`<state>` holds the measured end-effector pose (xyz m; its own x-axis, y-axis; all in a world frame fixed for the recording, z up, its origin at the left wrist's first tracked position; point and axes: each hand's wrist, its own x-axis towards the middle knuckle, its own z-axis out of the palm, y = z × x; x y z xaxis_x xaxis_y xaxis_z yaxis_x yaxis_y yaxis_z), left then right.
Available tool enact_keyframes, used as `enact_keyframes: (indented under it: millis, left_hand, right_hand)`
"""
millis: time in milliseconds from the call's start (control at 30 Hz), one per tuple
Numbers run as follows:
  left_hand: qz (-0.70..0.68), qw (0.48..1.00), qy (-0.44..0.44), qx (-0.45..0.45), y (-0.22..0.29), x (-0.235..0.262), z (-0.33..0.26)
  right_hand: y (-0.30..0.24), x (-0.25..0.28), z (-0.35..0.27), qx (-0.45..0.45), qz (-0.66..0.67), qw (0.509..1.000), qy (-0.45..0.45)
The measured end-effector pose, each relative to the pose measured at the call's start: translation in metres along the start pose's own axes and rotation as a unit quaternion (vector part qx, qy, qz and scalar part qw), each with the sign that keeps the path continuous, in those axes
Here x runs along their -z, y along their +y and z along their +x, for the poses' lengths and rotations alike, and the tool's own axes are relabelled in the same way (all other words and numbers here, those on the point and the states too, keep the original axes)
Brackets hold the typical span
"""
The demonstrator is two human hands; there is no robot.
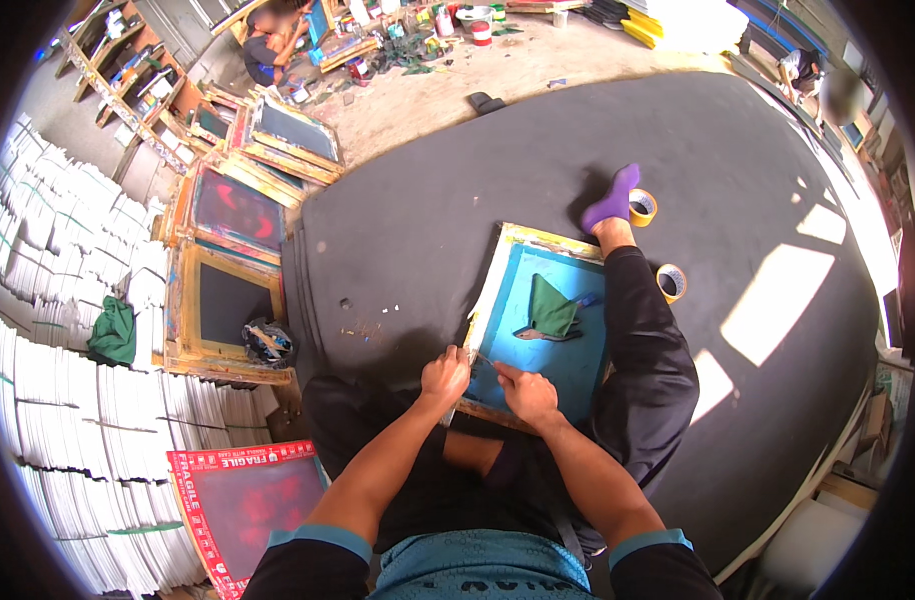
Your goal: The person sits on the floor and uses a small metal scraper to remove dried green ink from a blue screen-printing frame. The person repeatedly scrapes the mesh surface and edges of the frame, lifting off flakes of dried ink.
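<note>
A wooden screen-printing frame (pixel 494 268) with blue mesh lies on the dark mat between my legs. My left hand (pixel 446 375) is closed at the frame's left edge; what its fingers pinch is too small to make out. Just right of it, over the lower left corner of the mesh, my right hand (pixel 529 394) is closed round a thin tool (pixel 485 358), whose tip points toward the left hand. Most of that tool is hidden in the fist. On the mesh rest a folded green cloth (pixel 553 305) and a pair of pliers (pixel 540 334).
Two tape rolls (pixel 643 207) (pixel 671 283) lie right of my purple-socked foot (pixel 613 200). More frames (pixel 233 215) lean at the left, beside tall white stacks (pixel 68 400). A red-taped frame (pixel 243 510) sits lower left. Two people are farther off.
</note>
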<state>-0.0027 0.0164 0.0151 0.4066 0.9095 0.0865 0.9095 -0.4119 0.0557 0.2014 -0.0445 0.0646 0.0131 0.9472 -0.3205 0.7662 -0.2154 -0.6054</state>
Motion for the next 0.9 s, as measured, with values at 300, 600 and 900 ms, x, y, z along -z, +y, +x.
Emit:
enact_keyframes:
  millis: [300,600,900]
  left_hand:
    - [0.026,0.994,0.059,-0.09,-0.003,0.004,0.005]
    - [0.128,0.972,0.08,-0.179,-0.005,0.002,0.015]
    - [0.16,0.98,0.027,-0.118,0.007,-0.001,0.016]
  right_hand:
    - [-0.002,-0.002,0.004,-0.001,0.007,1.0,-0.01]
    - [0.002,0.002,0.008,-0.004,0.017,1.0,-0.004]
    - [-0.006,0.011,0.003,-0.04,0.005,0.999,-0.003]
